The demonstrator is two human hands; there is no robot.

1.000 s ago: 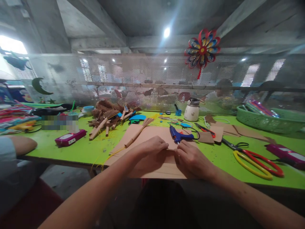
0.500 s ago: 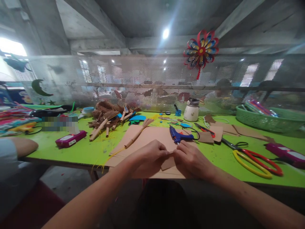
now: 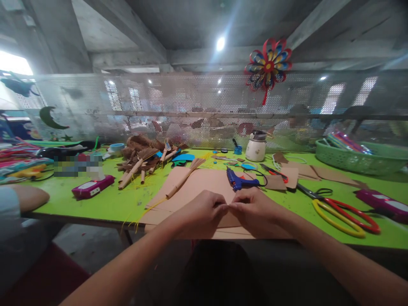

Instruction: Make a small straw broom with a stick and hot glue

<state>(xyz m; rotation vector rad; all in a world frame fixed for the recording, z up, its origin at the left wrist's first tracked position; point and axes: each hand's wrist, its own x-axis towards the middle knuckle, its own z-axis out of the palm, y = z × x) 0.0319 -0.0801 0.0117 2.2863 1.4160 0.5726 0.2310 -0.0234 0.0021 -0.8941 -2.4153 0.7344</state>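
Note:
My left hand (image 3: 204, 212) and my right hand (image 3: 255, 210) meet over the front edge of a stack of brown paper sheets (image 3: 212, 180). Thumbs and fingertips of both are pinched together on a small piece of brown paper, now almost wholly hidden by the fingers. Just beyond my right hand lies a blue glue gun (image 3: 240, 180) on the sheets. A rolled brown paper stick with a fringed end (image 3: 183, 182) rests on the left part of the stack, yellow strands trailing from its lower end.
Scissors with red and yellow handles (image 3: 344, 216) lie at right, near a green basket (image 3: 353, 157). A heap of brown paper rolls (image 3: 143, 157) and a purple box (image 3: 94, 186) are at left. A white jug (image 3: 256, 146) stands at the back. Another person's arm (image 3: 30, 197) rests at far left.
The hands have drawn closer, fingertips now meeting. My right hand has turned, its fingers now pinched against the thumb. The brown paper flap seen hanging between the hands is hidden now.

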